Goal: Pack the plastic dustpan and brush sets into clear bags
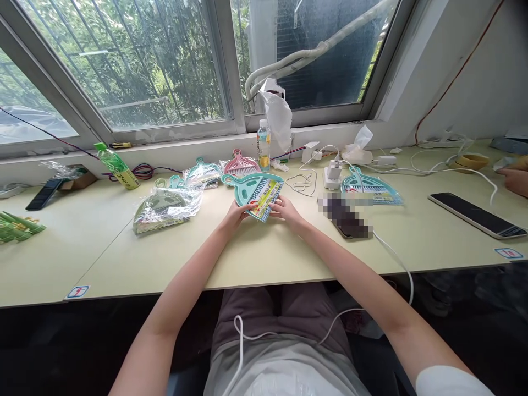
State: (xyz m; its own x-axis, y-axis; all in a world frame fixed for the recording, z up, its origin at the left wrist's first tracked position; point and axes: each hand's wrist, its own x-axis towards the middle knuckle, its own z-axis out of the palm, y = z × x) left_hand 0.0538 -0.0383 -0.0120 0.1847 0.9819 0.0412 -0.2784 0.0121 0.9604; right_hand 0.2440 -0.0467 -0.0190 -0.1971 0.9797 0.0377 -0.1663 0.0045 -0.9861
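Observation:
A teal dustpan and brush set [246, 188] with a yellow label card is held up over the table in front of me. My left hand [236, 215] grips its lower left edge. My right hand [287, 213] has its fingers on the right edge, by the label and the bristles. The handle of the set points to the upper left. Left of my hands lies a green dustpan set [163, 212] in clear plastic wrap. Behind are a wrapped teal set [203, 172] and a pink set [238, 163]. Another teal set [371, 187] lies to the right.
A drink bottle [263, 146] stands by the window, and a green bottle [117, 166] leans at the left. A white charger [332, 175] with cables, a blurred phone [348, 217] and a tablet [476, 214] are on the right. Another person's hand [515, 177] shows at the far right.

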